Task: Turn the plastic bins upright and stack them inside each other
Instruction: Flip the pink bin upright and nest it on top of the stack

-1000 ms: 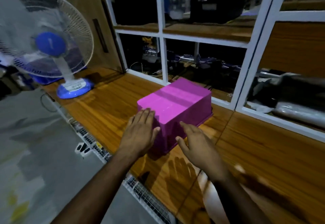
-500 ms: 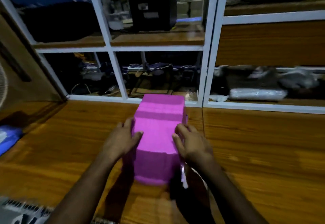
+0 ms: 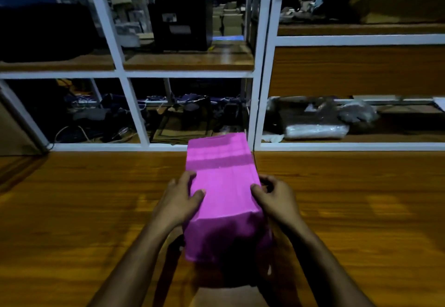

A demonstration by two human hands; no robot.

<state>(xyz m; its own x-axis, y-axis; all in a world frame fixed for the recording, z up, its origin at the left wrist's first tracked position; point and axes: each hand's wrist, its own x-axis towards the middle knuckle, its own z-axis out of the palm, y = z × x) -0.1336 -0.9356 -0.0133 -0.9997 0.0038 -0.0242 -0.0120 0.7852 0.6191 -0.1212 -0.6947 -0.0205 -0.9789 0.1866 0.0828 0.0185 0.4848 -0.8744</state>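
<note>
A bright pink plastic bin (image 3: 224, 186) lies upside down on the wooden counter (image 3: 96, 210), its flat bottom facing up and its near end toward me. My left hand (image 3: 180, 200) grips its left side, thumb on top. On the opposite side my right hand (image 3: 277, 198) holds the bin, thumb on the top edge and fingers curled down the wall. The near end looks slightly raised off the wood, with a dark shadow below it. I see just this one pink shape; whether more bins are nested in it is hidden.
A white-framed glass partition (image 3: 258, 90) rises right behind the bin. Behind the glass are shelves with cables, dark boxes and a plastic-wrapped bundle (image 3: 315, 126). Wooden counter extends to both sides of the bin.
Both hands went from hovering near the bin to clasping its sides. My view swung right, so the fan left the frame and the bin now lies lengthwise in front of me.
</note>
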